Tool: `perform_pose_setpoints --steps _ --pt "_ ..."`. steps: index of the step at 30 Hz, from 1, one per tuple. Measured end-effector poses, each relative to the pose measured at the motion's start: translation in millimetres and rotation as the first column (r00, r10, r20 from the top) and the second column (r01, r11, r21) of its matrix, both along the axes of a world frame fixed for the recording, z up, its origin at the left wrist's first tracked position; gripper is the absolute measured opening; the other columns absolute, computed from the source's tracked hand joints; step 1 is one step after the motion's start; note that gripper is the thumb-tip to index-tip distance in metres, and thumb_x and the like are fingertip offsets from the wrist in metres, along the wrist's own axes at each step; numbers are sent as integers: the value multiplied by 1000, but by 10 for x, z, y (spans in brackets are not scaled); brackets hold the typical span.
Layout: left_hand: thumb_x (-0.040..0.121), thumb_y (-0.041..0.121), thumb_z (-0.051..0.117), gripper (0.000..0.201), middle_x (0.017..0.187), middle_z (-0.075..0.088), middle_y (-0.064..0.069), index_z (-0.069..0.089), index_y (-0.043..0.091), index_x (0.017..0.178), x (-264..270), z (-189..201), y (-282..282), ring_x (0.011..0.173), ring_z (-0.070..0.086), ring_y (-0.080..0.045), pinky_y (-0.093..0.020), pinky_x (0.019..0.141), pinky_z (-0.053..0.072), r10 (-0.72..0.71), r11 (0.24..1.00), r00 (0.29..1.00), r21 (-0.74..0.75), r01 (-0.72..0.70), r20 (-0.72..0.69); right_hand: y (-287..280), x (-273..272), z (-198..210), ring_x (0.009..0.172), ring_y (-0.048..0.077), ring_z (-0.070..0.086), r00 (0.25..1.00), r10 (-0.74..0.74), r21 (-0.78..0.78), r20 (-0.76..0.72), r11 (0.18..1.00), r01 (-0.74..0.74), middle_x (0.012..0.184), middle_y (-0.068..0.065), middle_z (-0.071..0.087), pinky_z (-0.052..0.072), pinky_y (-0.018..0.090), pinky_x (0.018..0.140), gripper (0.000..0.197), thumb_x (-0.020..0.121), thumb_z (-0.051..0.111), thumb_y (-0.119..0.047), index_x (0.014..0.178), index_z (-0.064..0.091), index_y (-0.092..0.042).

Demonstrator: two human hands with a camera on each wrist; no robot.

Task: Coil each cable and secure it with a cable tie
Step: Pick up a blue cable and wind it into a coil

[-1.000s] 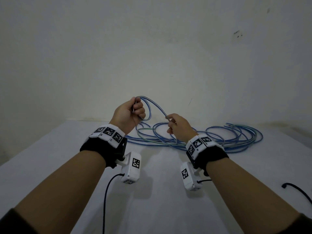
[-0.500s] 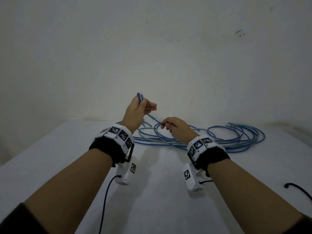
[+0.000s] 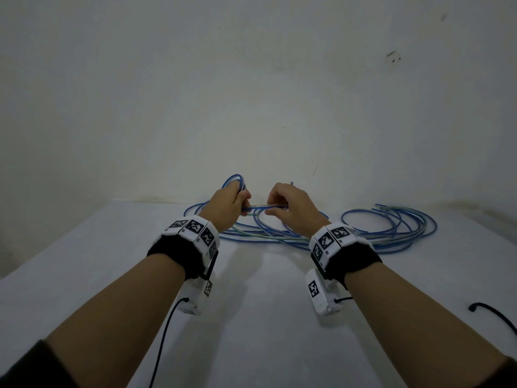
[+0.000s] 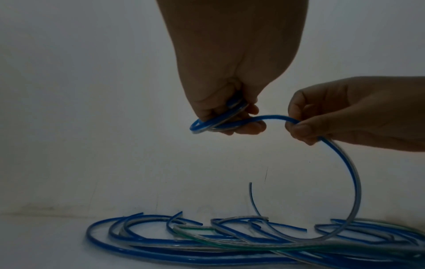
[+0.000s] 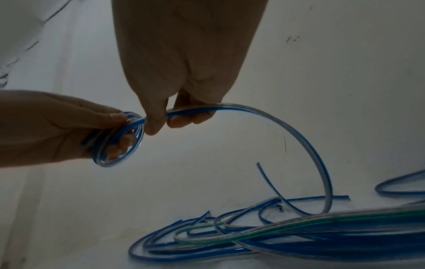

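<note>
My left hand [image 3: 229, 201] [image 4: 226, 116] grips a small coil [image 3: 236, 179] [image 4: 207, 126] [image 5: 119, 143] of blue-and-clear cable, held above the table. My right hand [image 3: 288, 205] [image 5: 171, 116] pinches the same cable [image 4: 345, 163] [image 5: 287, 127] just to the right of the coil. From there the cable arcs down to a loose pile of blue cables [image 3: 391, 228] [image 4: 207, 242] [image 5: 299, 236], with a green-striped one among them, lying on the white table [image 3: 251, 317] by the wall. No cable tie is in view.
A black cord [image 3: 492, 315] lies at the table's right edge. The wrist cameras' black leads [image 3: 165, 334] hang below my forearms. A plain wall [image 3: 251, 107] stands right behind the cable pile.
My right hand has risen and moved left, close to the left hand, bringing more cable to the coil. The left hand turned and its coil now stands up behind the fingers.
</note>
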State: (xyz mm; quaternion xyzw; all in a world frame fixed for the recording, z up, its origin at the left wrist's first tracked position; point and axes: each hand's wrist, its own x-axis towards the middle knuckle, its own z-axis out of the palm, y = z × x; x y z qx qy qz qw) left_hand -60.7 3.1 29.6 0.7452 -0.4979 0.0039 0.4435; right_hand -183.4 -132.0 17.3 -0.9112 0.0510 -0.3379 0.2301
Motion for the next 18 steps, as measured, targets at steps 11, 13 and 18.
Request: perform_pose_setpoints --steps 11,13,18 --pt "101 18 33 26 70 53 3 50 8 85 -29 -5 -31 65 46 -16 -34 72 40 -101 986 995 134 101 -5 -52 19 -82 59 28 52 957 -217 -444 190 851 281 75 5 64 45 33 52 10 81 59 -9 80 68 -11" --pt "101 19 33 27 69 51 3 50 8 84 -42 27 -20 63 43 -16 -33 71 38 -121 978 993 173 120 -7 -87 32 -86 68 31 52 974 -204 -412 100 883 227 82 7 64 42 36 66 18 87 51 -14 85 68 -10" --pt "101 21 36 25 81 57 3 53 6 91 -56 33 8 64 45 -11 -24 66 38 -152 975 967 130 181 -203 6 20 -62 75 25 45 997 -70 -260 -13 963 64 81 8 56 20 27 73 30 92 34 -16 86 58 -1"
